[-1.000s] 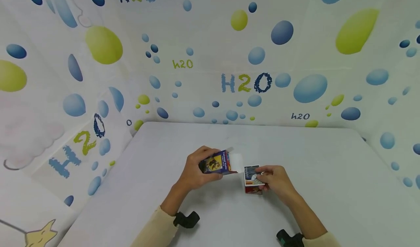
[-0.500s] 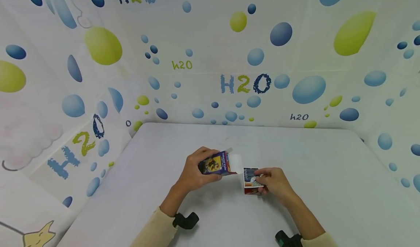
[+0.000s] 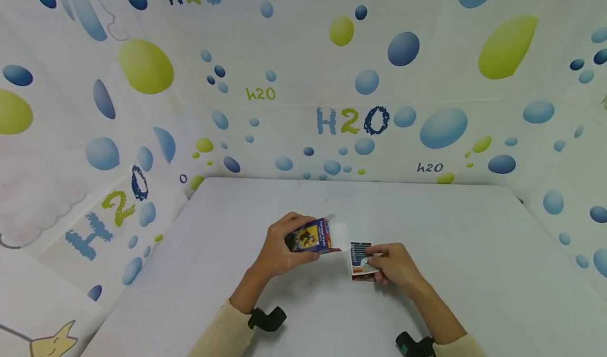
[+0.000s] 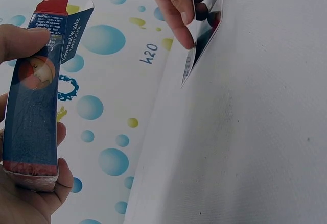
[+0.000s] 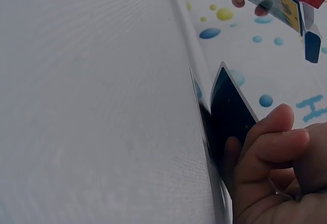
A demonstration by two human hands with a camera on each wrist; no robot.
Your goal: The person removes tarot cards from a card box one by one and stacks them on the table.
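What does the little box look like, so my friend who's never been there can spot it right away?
Find the white table below the spotty wall. Near its middle, the left hand grips the blue box. Unlike the thin card in the right hand, this box is chunky, with open flaps and "Universal Waite" printed on it.

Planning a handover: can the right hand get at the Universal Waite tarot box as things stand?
Probably yes: the Universal Waite tarot box, in the left hand, points its open flap toward the right hand. Only the printed card that hand pinches seems in the way.
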